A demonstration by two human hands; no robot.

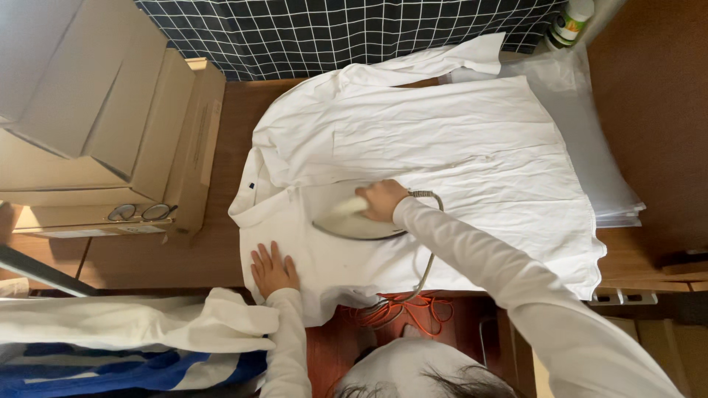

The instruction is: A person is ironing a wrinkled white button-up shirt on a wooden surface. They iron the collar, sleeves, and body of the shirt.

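A white shirt lies spread flat over the wooden counter, its collar end toward the left and its hem toward the right, so its long axis runs left to right across the view. The right hand is wrapped fully around the handle of an iron, a closed grip that keeps the soleplate flat on the cloth near the collar. The iron's long axis lies roughly left to right, tip toward the left and slightly down, cord trailing off the near edge to an orange cable below. The left hand holds nothing: it lies open, palm down, fingers together, on the shirt's near-left edge, seemingly pinning the fabric taut against the iron's drag. 2 cardboard boxes sit well to the left.
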